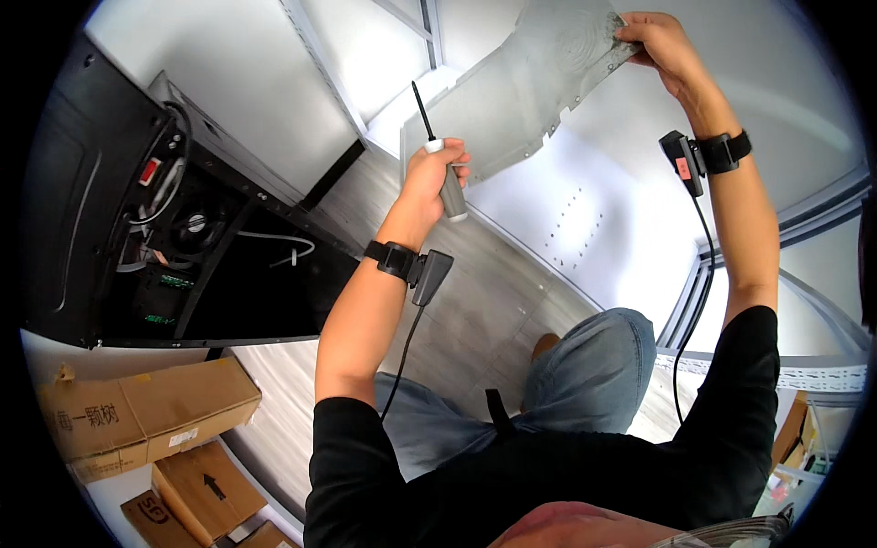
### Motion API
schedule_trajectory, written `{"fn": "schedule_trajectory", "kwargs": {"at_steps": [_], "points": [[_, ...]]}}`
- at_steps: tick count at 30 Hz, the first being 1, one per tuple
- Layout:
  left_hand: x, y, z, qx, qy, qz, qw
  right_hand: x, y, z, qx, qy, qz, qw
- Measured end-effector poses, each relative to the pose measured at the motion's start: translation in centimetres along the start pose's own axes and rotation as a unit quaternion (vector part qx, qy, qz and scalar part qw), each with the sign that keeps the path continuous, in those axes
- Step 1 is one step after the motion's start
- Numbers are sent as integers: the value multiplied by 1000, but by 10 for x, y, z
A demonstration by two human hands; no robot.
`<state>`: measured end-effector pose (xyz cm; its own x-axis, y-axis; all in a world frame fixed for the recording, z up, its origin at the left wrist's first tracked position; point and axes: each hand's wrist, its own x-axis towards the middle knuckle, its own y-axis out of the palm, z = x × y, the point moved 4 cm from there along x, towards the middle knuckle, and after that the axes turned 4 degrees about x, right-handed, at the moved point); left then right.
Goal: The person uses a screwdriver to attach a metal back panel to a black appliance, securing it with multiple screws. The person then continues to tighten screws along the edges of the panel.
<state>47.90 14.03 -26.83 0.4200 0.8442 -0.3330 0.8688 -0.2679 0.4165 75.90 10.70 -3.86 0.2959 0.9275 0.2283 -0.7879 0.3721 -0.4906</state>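
My left hand (424,181) is closed round the grey handle of a screwdriver (453,194), whose black shaft points up and away. Up at the far right, my right hand (665,53) pinches the corner of a thin grey sheet-metal panel (512,96) with notched edges. The panel hangs tilted between both hands. Its lower left end lies behind my left hand, and I cannot tell whether those fingers touch it. To the left stands an opened black machine housing (82,196), with a round fan (194,222), wires and a small red part inside.
Cardboard boxes (183,402) are stacked at the lower left. A white board with small holes (574,224) stands ahead on the right. Pale walls and metal frames surround the grey plank floor (475,301). Cables (702,301) hang from both wrist devices.
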Motion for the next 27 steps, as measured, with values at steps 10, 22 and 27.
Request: {"fn": "schedule_trajectory", "kwargs": {"at_steps": [10, 22, 27], "points": [[-10, -39, -26, 50, 116, -81, 989, -8, 39, 80, -97, -15, 108, 989], [7, -102, 6, 189, 413, -154, 877, -42, 77, 71, -62, -18, 279, 958], [-32, -109, 22, 113, 359, -192, 906, -46, 78, 80, -60, -47, 325, 942]]}}
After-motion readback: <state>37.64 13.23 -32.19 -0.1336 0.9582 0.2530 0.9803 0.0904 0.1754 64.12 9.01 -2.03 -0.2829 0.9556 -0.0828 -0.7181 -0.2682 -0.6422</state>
